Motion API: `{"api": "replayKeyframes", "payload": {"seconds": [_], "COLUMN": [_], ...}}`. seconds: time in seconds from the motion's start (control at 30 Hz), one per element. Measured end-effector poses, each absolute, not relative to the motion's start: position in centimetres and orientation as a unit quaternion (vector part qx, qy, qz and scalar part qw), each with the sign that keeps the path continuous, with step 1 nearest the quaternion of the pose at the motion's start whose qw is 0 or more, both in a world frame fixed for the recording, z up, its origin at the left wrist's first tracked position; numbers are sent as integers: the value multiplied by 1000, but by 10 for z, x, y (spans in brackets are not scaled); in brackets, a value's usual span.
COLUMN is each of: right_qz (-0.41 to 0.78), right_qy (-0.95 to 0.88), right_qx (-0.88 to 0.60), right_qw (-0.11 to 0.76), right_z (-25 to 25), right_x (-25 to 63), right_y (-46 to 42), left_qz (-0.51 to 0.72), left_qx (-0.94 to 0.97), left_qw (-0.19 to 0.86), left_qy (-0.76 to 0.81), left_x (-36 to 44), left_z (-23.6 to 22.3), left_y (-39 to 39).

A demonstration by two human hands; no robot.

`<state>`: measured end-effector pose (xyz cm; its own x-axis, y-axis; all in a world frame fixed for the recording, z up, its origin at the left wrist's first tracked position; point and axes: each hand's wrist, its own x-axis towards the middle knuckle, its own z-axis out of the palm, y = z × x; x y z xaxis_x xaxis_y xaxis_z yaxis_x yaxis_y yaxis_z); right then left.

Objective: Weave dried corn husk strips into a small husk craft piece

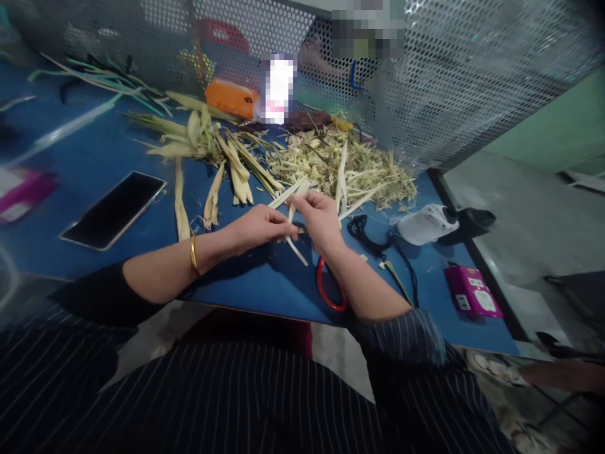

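Observation:
Pale strips of corn husk (297,251) run between my two hands over the blue table. My left hand (265,226), with a gold bangle at its wrist, pinches the strips from the left. From the right, my right hand (317,217) grips their upper part between thumb and fingers. Red-handled scissors (326,290) lie under my right wrist, their blades hidden. Just beyond my hands is a heap of shredded husk (312,157), and wider dried husks (193,135) spread out to its left.
A dark phone (115,210) lies at left, near a blurred magenta box (26,192). To the right are a black cable (366,236), a white cup-like object (423,224) and a magenta power socket box (472,291). A perforated metal screen (449,69) borders the table's back.

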<state>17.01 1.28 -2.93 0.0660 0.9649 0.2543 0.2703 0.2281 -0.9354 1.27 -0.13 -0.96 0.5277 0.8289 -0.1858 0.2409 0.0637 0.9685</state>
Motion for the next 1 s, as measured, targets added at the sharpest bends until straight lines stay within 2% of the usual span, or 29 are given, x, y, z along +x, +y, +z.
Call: {"api": "replayKeyframes", "payload": {"seconds": [0.1, 0.13, 0.23, 0.33, 0.43, 0.57, 0.9, 1.0], "right_qz": [75, -1, -153, -225, -240, -218, -170, -142], "right_qy": [-684, -722, -854, -925, -935, -938, -942, -904], "right_qx": [-494, -461, -326, -220, -210, -220, -177, -266], "right_qw": [532, 515, 374, 215, 155, 153, 230, 302], "right_z": [-21, -17, -10, -12, -19, -23, -24, -22], "right_x": [181, 185, 189, 185, 180, 176, 176, 180], "right_y": [12, 10, 4, 1, 2, 1, -7, -5], "left_qz": [286, 302, 351, 381, 388, 402, 421, 431], "left_qx": [523, 485, 399, 381, 384, 380, 357, 385], "left_qw": [674, 696, 742, 751, 741, 738, 724, 704], "left_qy": [436, 435, 408, 382, 391, 387, 414, 413], "left_x": [11, 10, 5, 0, 0, 3, 4, 1], "left_z": [-12, -12, -8, -4, -4, -7, -2, -2], "left_y": [3, 6, 15, 21, 21, 20, 17, 17]}}
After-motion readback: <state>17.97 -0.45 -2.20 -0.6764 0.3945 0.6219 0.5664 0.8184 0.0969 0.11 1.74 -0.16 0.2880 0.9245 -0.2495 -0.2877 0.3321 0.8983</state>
